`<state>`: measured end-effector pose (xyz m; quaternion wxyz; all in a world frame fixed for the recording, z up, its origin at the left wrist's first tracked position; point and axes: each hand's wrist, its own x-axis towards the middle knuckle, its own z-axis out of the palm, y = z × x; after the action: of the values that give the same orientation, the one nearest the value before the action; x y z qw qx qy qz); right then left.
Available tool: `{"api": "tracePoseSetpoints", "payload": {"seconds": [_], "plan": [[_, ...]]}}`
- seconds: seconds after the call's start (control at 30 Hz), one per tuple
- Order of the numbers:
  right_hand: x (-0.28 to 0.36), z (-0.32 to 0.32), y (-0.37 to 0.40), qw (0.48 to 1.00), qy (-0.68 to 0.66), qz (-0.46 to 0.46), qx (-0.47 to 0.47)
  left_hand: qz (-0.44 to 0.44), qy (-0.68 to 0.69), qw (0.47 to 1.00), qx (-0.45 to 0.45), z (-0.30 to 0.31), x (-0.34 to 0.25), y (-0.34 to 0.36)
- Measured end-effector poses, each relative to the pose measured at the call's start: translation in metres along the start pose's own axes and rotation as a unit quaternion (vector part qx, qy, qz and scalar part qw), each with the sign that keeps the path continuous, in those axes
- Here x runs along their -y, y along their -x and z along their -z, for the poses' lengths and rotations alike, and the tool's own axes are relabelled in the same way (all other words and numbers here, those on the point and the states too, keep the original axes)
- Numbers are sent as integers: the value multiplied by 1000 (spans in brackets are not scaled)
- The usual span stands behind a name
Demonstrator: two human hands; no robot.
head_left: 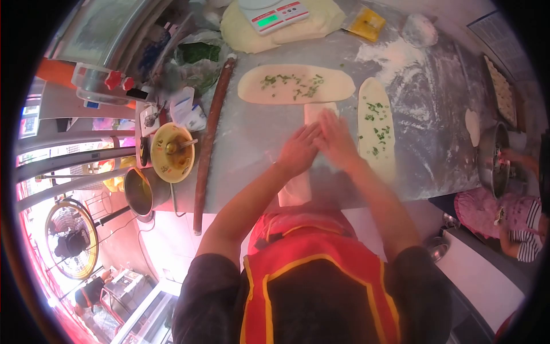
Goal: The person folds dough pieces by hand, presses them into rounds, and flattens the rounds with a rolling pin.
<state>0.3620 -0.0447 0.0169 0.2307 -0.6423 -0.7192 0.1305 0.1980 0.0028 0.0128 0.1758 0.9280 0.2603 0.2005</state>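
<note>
In the middle of the metal table, my left hand point(299, 149) and my right hand point(337, 140) meet over a long pale strip of dough point(295, 189). The fingers of both hands are stretched out and lie on it, covering its middle. Its far end shows just beyond my fingertips, and its near end reaches the table edge by my apron. Beyond my hands lies a flat oval of dough point(296, 84) sprinkled with chopped green onion. A second flattened dough piece point(376, 123), also with green onion, lies right of my right hand.
A long rolling pin point(213, 137) lies at left, beside a yellow bowl point(173, 152) with a spoon and a metal pot point(137, 192). A scale point(275, 17) rests on a big dough mass point(238, 34). At right, another person's hand point(510, 156) is at a metal bowl point(494, 160).
</note>
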Motion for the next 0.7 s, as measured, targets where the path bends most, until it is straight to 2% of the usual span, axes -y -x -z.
{"api": "tracePoseSetpoints", "payload": {"seconds": [0.03,0.13,0.23,0.33,0.4,0.47,0.57,0.67,0.7], "plan": [[2,-2,2,999,8,4,38,16,15,1000,-12,-3,0,0],[2,-6,5,999,7,-11,36,14,2,1000,14,-5,4,2],[2,1,1,996,16,-33,84,-4,19,998,68,4,11,-3],[-3,14,-5,997,0,-25,77,46,131,990,33,-15,71,11],[-4,25,-21,997,-67,-44,16,236,33,969,-69,-7,127,11],[0,31,-35,991,-116,-49,-37,413,-64,894,-163,5,174,9],[10,26,-55,983,-155,-40,-85,468,-30,867,-169,38,189,-10],[12,20,-56,980,-178,-51,-74,557,146,817,-24,70,189,-35],[10,20,-55,980,-178,-51,-67,529,109,841,-38,69,187,-38]]}}
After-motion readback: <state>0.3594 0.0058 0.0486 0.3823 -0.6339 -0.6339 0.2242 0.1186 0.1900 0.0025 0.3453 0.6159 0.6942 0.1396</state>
